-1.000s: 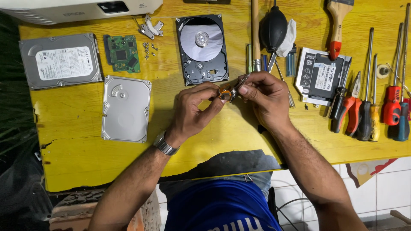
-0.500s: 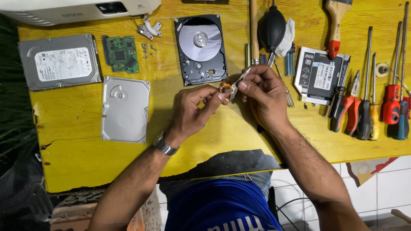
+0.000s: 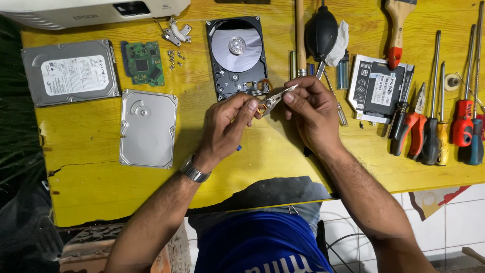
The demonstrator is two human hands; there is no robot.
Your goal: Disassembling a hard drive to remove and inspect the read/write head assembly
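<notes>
Both hands meet above the yellow table [image 3: 101, 192], just in front of an opened hard drive [image 3: 237, 55] with its shiny platter exposed. My left hand [image 3: 227, 126] and my right hand [image 3: 313, 111] pinch the two ends of a small metal actuator arm [image 3: 275, 98] with an orange flex strip, held a little above the table. A small blue object shows under my left palm; I cannot tell what it is. A metal watch sits on my left wrist.
A closed hard drive [image 3: 70, 73], green circuit board [image 3: 143, 63], silver drive lid [image 3: 148, 129] and loose screws [image 3: 174, 56] lie at left. An air blower [image 3: 321, 30], a boxed drive [image 3: 379, 88], pliers [image 3: 411, 126], several screwdrivers [image 3: 462, 116] and a brush [image 3: 396, 30] lie at right.
Both hands have shifted slightly away from me with the small metal part, which has turned a little between the fingers. Nothing else on the table has moved.
</notes>
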